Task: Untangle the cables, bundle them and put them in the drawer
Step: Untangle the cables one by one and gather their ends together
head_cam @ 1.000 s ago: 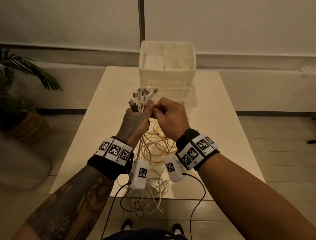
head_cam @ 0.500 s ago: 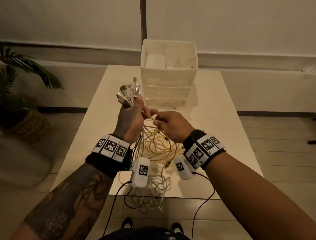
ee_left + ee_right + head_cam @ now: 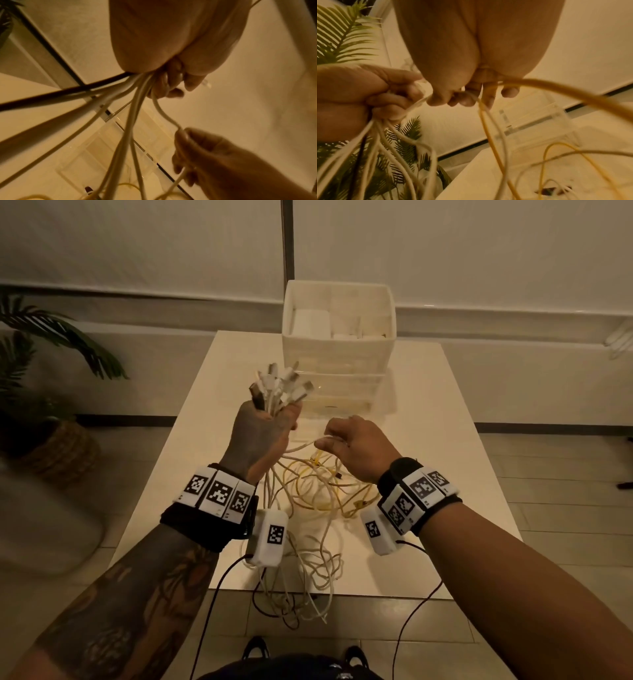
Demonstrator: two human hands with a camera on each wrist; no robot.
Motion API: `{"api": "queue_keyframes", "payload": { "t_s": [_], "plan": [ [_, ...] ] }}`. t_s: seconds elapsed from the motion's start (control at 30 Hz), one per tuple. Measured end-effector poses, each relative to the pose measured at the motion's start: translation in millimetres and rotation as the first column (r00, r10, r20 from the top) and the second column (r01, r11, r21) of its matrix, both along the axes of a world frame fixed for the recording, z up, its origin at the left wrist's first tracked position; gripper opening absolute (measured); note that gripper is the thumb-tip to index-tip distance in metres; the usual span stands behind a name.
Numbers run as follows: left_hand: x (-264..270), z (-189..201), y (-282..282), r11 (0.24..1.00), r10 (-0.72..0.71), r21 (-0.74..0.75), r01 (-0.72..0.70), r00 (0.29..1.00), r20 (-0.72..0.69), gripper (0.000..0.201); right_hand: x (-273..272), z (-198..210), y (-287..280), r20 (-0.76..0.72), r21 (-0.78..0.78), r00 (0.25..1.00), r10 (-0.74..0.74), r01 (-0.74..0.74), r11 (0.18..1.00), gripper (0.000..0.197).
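Apart now: the two hands, which were knuckle to knuckle a second ago, have separated, and the right hand (image 3: 356, 448) has slid out to the side, drawing one white cable (image 3: 301, 444) taut across the gap. Left hand (image 3: 262, 436) is clenched around the bundle of cables (image 3: 274, 542), with the plugs (image 3: 282, 386) fanning up above its fist. From the left wrist view, the cords pour out under the curled fingers (image 3: 164, 86), pale ones and one dark. Right hand pinches that single white cable between thumb and fingertips, and yellow cable (image 3: 491, 135) trails down just below it. Under both hands, loose loops lie on the table (image 3: 445, 440) and spill over its near edge. Beyond the left hand's plugs stands the drawer unit (image 3: 337, 361). No readable writing anywhere; the wristbands (image 3: 219, 494) carry only black-and-white square codes. Plant (image 3: 51, 344) sits well out past the left hand.
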State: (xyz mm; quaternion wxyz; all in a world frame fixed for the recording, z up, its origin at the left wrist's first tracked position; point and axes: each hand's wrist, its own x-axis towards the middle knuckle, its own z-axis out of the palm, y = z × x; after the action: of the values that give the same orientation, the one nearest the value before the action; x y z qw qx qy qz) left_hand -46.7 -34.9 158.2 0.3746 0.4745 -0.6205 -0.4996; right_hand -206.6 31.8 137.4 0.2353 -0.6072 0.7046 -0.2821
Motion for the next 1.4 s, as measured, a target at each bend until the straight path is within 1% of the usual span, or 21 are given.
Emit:
{"api": "queue_keyframes", "payload": {
  "t_s": [0.07, 0.1, 0.17, 0.23, 0.3, 0.37, 0.47, 0.53, 0.63, 0.73, 0.83, 0.9, 0.97, 1.0, 1.07, 1.13, 1.17, 1.2, 1.23, 1.3, 1.4],
  "plan": [
    [-1.0, 1.5, 3.3, 0.997, -0.052, -0.042, 0.059, 0.986, 0.159, 0.019, 5.1, 5.7, -0.8, 0.002, -0.094, 1.0, -0.001, 0.002, 0.996, 0.016],
    [-1.3, 0.9, 4.2, 0.994, -0.097, -0.038, 0.106, 0.977, 0.191, 0.015, 7.4, 7.9, -2.0, -0.021, -0.123, 1.0, 0.007, -0.009, 0.992, 0.011],
    [-1.5, 1.4, 6.0, 0.978, -0.198, -0.02, 0.208, 0.953, 0.227, 0.009, 8.1, 7.1, -5.0, -0.088, -0.136, 0.996, 0.009, -0.021, 0.99, 0.009],
    [-0.2, 2.7, 5.4, 0.967, -0.248, -0.004, 0.256, 0.938, 0.242, 0.011, 6.4, 2.4, -5.7, -0.072, -0.142, 0.997, -0.038, 0.028, 0.989, 0.008],
    [1.0, 4.1, 5.3, 0.964, -0.261, 0.009, 0.264, 0.945, 0.2, 0.015, 5.0, -1.1, -4.3, -0.023, -0.151, 0.995, -0.097, 0.093, 0.984, 0.016],
    [1.3, 2.5, 2.9, 0.975, -0.222, 0.044, 0.217, 0.962, 0.161, 0.024, 3.3, -5.2, -3.4, 0.031, -0.095, 0.993, -0.117, 0.12, 0.988, 0.019],
    [0.7, -4.8, -0.3, 0.998, -0.025, 0.057, 0.019, 0.995, 0.099, 0.028, -1.3, -10.0, -1.3, 0.061, 0.032, 0.991, -0.119, 0.117, 0.993, 0.025],
    [-0.4, -9.2, 1.6, 0.997, 0.041, 0.057, -0.044, 0.997, 0.06, 0.027, -2.6, -8.7, -0.8, 0.17, 0.06, 0.973, -0.158, 0.15, 0.987, 0.029],
    [-4.3, -11.7, 10.3, 0.998, 0.007, 0.056, -0.012, 0.996, 0.088, 0.017, 2.3, 3.4, -3.5, 0.395, -0.001, 0.898, -0.193, 0.21, 0.978, 0.034],
    [-8.8, -12.6, 15.8, 0.996, -0.068, 0.056, 0.062, 0.992, 0.109, 0.01, 4.4, 12.6, -9.7, 0.401, -0.077, 0.905, -0.144, 0.191, 0.979, 0.039],
    [-9.4, -13.2, 16.2, 0.99, -0.127, 0.066, 0.122, 0.989, 0.082, 0.013, 5.6, 16.4, -10.8, 0.556, -0.019, 0.82, -0.135, 0.175, 0.984, 0.039],
    [-7.4, -15.2, 14.7, 0.979, -0.186, 0.098, 0.18, 0.981, 0.054, 0.019, 6.9, 18.4, -10.6, 0.542, -0.037, 0.833, -0.114, 0.159, 0.987, 0.035],
    [-7.2, -18.4, 12.1, 0.977, -0.177, 0.126, 0.172, 0.984, 0.036, 0.021, 7.4, 19.1, -11.5, 0.561, -0.059, 0.821, -0.106, 0.167, 0.984, 0.03],
    [-8.2, -20.4, 10.9, 0.98, -0.154, 0.128, 0.15, 0.988, 0.017, 0.02, 8.0, 18.6, -11.8, 0.585, -0.063, 0.802, -0.117, 0.189, 0.98, 0.027],
    [-11.5, -20.6, 11.2, 0.987, -0.095, 0.13, 0.099, 0.995, -0.039, 0.014, 12.1, 15.9, -10.6, 0.683, -0.031, 0.713, -0.161, 0.248, 0.968, 0.023],
    [-14.5, -18.7, 12.4, 0.986, -0.052, 0.151, 0.076, 0.986, -0.161, 0.015, 21.1, 10.6, -7.1, 0.782, 0.043, 0.59, -0.201, 0.271, 0.962, 0.026],
    [-15.8, -18.0, 13.5, 0.982, -0.041, 0.169, 0.082, 0.972, -0.232, 0.017, 26.1, 7.5, -4.6, 0.804, 0.062, 0.56, -0.2, 0.255, 0.965, 0.027],
    [-17.1, -18.0, 14.0, 0.979, -0.031, 0.184, 0.086, 0.958, -0.285, 0.018, 29.4, 2.8, -2.4, 0.799, 0.06, 0.572, -0.185, 0.231, 0.971, 0.027],
    [-18.1, -18.8, 13.7, 0.977, -0.018, 0.197, 0.083, 0.95, -0.312, 0.017, 31.5, -1.4, 0.0, 0.767, 0.038, 0.622, -0.16, 0.205, 0.978, 0.029],
    [-18.5, -19.0, 13.6, 0.976, 0.02, 0.211, 0.052, 0.945, -0.326, 0.015, 30.3, -8.4, 4.3, 0.642, -0.045, 0.76, -0.102, 0.171, 0.984, 0.029],
    [-16.3, -18.6, 10.9, 0.979, 0.052, 0.204, 0.011, 0.953, -0.299, 0.018, 20.9, -15.2, 6.6, 0.425, -0.094, 0.903, -0.062, 0.112, 0.989, 0.013]
  ]
}}
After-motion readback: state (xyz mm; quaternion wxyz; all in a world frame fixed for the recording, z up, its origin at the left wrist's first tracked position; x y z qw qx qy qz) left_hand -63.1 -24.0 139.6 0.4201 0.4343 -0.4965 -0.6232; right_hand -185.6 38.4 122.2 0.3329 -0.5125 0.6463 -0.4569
